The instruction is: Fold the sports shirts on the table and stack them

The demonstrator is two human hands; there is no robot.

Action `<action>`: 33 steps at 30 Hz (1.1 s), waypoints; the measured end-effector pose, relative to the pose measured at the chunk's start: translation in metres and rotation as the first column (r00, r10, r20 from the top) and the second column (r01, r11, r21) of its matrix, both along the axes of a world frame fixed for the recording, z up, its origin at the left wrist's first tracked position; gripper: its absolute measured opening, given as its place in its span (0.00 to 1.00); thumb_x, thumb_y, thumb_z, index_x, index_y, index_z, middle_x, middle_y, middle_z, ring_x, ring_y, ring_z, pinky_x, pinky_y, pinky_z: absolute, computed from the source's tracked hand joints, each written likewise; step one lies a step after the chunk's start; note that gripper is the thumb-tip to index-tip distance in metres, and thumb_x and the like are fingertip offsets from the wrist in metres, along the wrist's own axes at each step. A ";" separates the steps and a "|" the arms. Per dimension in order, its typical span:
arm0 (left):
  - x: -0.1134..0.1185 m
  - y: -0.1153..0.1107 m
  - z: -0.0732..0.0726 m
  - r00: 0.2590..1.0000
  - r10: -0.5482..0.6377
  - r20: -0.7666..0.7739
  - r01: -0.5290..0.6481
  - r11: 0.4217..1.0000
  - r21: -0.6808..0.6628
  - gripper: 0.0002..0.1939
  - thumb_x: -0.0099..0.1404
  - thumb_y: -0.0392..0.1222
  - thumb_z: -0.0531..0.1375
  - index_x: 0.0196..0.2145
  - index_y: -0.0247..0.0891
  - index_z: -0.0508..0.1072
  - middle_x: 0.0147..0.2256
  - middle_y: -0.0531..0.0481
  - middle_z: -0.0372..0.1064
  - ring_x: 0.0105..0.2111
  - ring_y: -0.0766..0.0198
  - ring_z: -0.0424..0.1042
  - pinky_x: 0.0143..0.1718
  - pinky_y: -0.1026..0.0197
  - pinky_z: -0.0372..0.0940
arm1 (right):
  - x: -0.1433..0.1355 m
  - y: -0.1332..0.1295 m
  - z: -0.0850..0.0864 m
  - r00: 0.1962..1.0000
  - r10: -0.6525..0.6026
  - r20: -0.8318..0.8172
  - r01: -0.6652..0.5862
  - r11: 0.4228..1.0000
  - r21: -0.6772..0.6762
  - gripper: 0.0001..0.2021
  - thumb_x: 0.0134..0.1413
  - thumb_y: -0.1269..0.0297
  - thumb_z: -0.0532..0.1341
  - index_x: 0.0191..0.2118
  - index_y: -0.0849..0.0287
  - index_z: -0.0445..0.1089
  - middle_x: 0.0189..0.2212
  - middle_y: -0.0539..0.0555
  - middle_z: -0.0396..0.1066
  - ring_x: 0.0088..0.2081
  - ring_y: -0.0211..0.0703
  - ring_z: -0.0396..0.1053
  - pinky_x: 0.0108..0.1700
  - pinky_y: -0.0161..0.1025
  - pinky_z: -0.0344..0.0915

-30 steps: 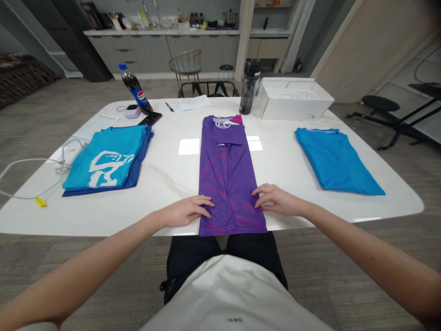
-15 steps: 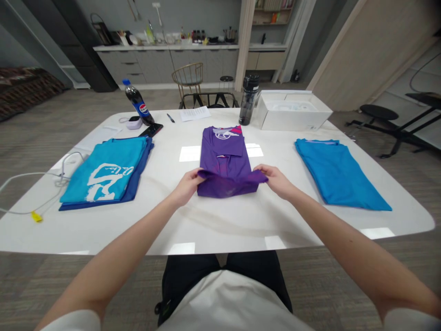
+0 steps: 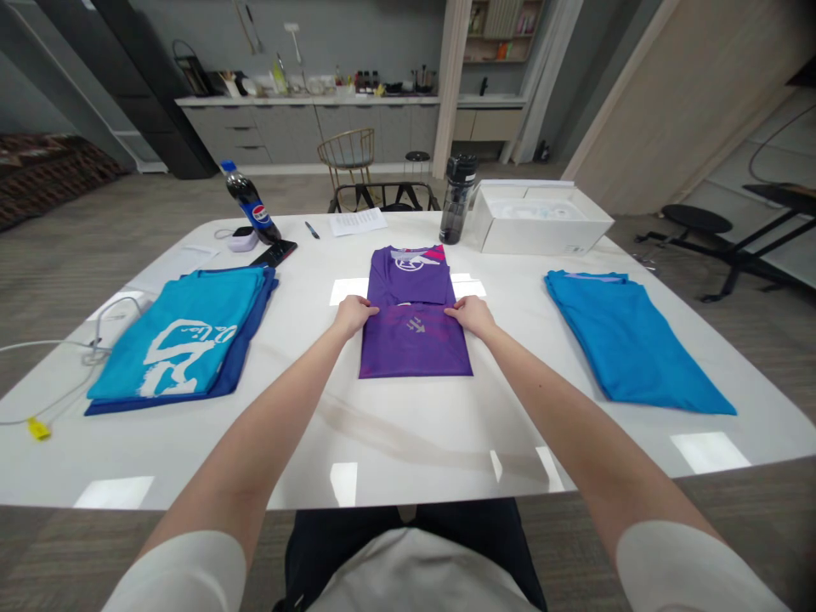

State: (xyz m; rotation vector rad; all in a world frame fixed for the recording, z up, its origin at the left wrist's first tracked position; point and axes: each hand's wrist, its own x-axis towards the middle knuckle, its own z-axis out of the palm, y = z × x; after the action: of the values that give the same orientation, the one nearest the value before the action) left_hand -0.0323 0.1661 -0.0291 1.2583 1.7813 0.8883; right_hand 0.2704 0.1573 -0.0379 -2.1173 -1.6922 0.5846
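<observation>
A purple T-shirt (image 3: 416, 350) lies partly folded in the middle of the white table, its lower part turned up over the body. The neckline with a white logo faces the far side, and a small grey mark shows on the turned-up flap. My left hand (image 3: 354, 315) pinches the flap's left corner, and my right hand (image 3: 472, 314) pinches its right corner. Both hands rest low over the shirt. To the left sits a stack of folded shirts, a turquoise one (image 3: 144, 340) with white print on top of a dark blue one (image 3: 246, 340). A folded blue shirt (image 3: 637, 344) lies at the right.
Along the far side of the table (image 3: 306, 442) stand a cola bottle (image 3: 252, 204), a phone (image 3: 275, 253), a pen (image 3: 312, 229), a paper sheet (image 3: 358, 221), a dark water bottle (image 3: 456, 200) and a white box (image 3: 535, 234). A white cable (image 3: 99, 327) runs along the left edge.
Both hands have moved away from me and brought the shirt's lower edge up and down flat onto its body. The grey mark on the flap has come into sight.
</observation>
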 end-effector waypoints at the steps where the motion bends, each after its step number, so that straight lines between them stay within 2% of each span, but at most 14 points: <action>1: -0.001 0.002 -0.001 0.999 -0.027 -0.041 0.028 0.999 0.028 0.12 0.42 0.37 0.73 0.23 0.39 0.74 0.22 0.51 0.70 0.30 0.58 0.71 0.35 0.58 0.64 | -0.001 0.002 0.000 1.000 -0.011 -0.012 0.011 1.000 -0.022 0.12 0.51 0.54 0.71 0.33 0.58 0.76 0.36 0.59 0.79 0.38 0.50 0.76 0.37 0.41 0.67; 3: -0.003 0.003 -0.001 0.990 -0.105 -0.093 0.111 0.992 0.065 0.09 0.45 0.37 0.72 0.22 0.40 0.75 0.23 0.51 0.71 0.30 0.58 0.71 0.38 0.57 0.65 | -0.001 0.003 0.001 0.999 0.001 -0.041 -0.002 0.999 -0.037 0.09 0.51 0.57 0.70 0.30 0.57 0.75 0.33 0.56 0.78 0.35 0.47 0.74 0.37 0.39 0.66; 6: -0.009 -0.003 0.008 0.962 -0.236 -0.135 0.256 0.953 0.159 0.04 0.52 0.39 0.68 0.28 0.41 0.77 0.27 0.51 0.74 0.32 0.59 0.72 0.42 0.58 0.65 | 0.005 -0.003 0.005 0.987 0.117 -0.106 -0.109 0.990 0.084 0.08 0.53 0.59 0.68 0.30 0.56 0.72 0.28 0.51 0.74 0.31 0.43 0.71 0.36 0.38 0.65; 9: -0.015 -0.011 0.029 0.915 -0.345 -0.208 0.395 0.869 0.299 0.04 0.61 0.42 0.64 0.34 0.42 0.78 0.33 0.51 0.75 0.36 0.59 0.72 0.46 0.58 0.65 | 0.014 -0.014 0.020 0.944 0.261 -0.202 -0.201 0.941 0.273 0.10 0.56 0.54 0.64 0.33 0.55 0.70 0.28 0.49 0.72 0.29 0.41 0.67 0.35 0.38 0.63; 12: -0.015 -0.010 0.058 0.880 -0.417 -0.228 0.474 0.803 0.361 0.06 0.65 0.44 0.62 0.37 0.42 0.77 0.37 0.51 0.76 0.39 0.60 0.72 0.48 0.58 0.64 | 0.020 -0.016 0.044 0.907 0.314 -0.280 -0.194 0.903 0.382 0.12 0.58 0.51 0.64 0.35 0.54 0.68 0.28 0.49 0.70 0.29 0.41 0.64 0.34 0.38 0.61; 16: -0.001 0.025 0.096 0.872 -0.489 -0.016 0.445 0.780 0.439 0.08 0.65 0.44 0.62 0.39 0.39 0.75 0.38 0.50 0.75 0.40 0.62 0.72 0.46 0.60 0.65 | 0.017 0.016 0.080 0.883 0.321 -0.341 -0.146 0.880 0.451 0.14 0.58 0.48 0.63 0.37 0.54 0.67 0.28 0.49 0.67 0.29 0.41 0.63 0.34 0.38 0.60; 19: 0.013 0.076 0.107 0.850 -0.480 0.217 0.336 0.812 0.478 0.09 0.63 0.43 0.64 0.40 0.38 0.72 0.35 0.51 0.71 0.35 0.65 0.71 0.40 0.63 0.66 | 0.013 0.067 0.093 0.870 0.319 -0.376 -0.102 0.862 0.497 0.15 0.59 0.47 0.62 0.40 0.54 0.66 0.26 0.47 0.64 0.29 0.40 0.62 0.34 0.37 0.60; 21: 0.018 0.117 0.096 0.855 -0.405 0.324 0.233 0.858 0.458 0.10 0.63 0.43 0.63 0.41 0.39 0.70 0.32 0.53 0.68 0.31 0.67 0.69 0.35 0.65 0.64 | 0.010 0.107 0.084 0.854 0.322 -0.408 -0.070 0.849 0.523 0.14 0.60 0.49 0.61 0.41 0.53 0.65 0.25 0.46 0.62 0.29 0.39 0.61 0.34 0.36 0.60; 23: 0.019 0.156 0.071 0.890 -0.297 0.346 0.145 0.904 0.403 0.10 0.63 0.42 0.63 0.42 0.40 0.70 0.30 0.54 0.68 0.28 0.67 0.67 0.32 0.65 0.63 | 0.008 0.147 0.062 0.856 0.290 -0.429 -0.035 0.859 0.511 0.12 0.60 0.51 0.61 0.41 0.54 0.65 0.24 0.45 0.62 0.28 0.39 0.62 0.35 0.37 0.61; 24: 0.018 0.173 0.054 0.921 -0.241 0.307 0.123 0.926 0.357 0.09 0.62 0.41 0.63 0.41 0.39 0.71 0.30 0.53 0.68 0.28 0.67 0.67 0.32 0.65 0.63 | 0.006 0.164 0.047 0.872 0.250 -0.422 -0.018 0.877 0.481 0.11 0.60 0.53 0.61 0.39 0.54 0.65 0.24 0.46 0.64 0.29 0.40 0.62 0.36 0.37 0.61; 26: 0.015 0.199 0.020 0.984 -0.147 0.103 0.116 0.958 0.261 0.07 0.59 0.37 0.64 0.37 0.38 0.73 0.29 0.52 0.71 0.29 0.64 0.68 0.36 0.62 0.63 | 0.003 0.190 0.015 0.920 0.142 -0.365 0.008 0.924 0.381 0.08 0.58 0.57 0.62 0.35 0.55 0.66 0.26 0.48 0.68 0.30 0.41 0.65 0.38 0.39 0.63; 29: 0.011 0.217 -0.016 0.968 -0.123 -0.217 0.164 0.969 0.182 0.05 0.60 0.35 0.62 0.35 0.38 0.75 0.31 0.49 0.74 0.34 0.60 0.71 0.42 0.59 0.64 | -0.003 0.206 -0.022 0.970 0.055 -0.236 0.018 0.955 0.295 0.06 0.57 0.60 0.62 0.33 0.55 0.67 0.30 0.51 0.73 0.34 0.45 0.69 0.41 0.41 0.63; 31: 0.012 0.219 -0.024 0.944 -0.114 -0.309 0.192 0.953 0.235 0.07 0.64 0.36 0.59 0.39 0.39 0.76 0.35 0.48 0.76 0.37 0.59 0.72 0.45 0.58 0.64 | -0.006 0.207 -0.031 0.984 0.049 -0.174 0.014 0.938 0.346 0.07 0.60 0.58 0.60 0.36 0.55 0.68 0.32 0.52 0.74 0.35 0.46 0.70 0.42 0.41 0.63; 33: 0.015 0.220 -0.023 0.932 -0.104 -0.347 0.227 0.914 0.336 0.10 0.67 0.37 0.56 0.43 0.41 0.75 0.40 0.49 0.77 0.41 0.59 0.73 0.48 0.59 0.64 | -0.007 0.208 -0.032 0.991 0.050 -0.126 0.009 0.901 0.433 0.08 0.63 0.57 0.58 0.40 0.55 0.69 0.33 0.53 0.74 0.36 0.47 0.70 0.43 0.41 0.63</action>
State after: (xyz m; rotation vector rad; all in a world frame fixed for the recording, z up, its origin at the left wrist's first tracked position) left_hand -0.0172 0.3862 -0.0518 1.8665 1.7637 0.9957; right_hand 0.2630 0.3654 -0.0695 -1.7068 -1.5942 0.3077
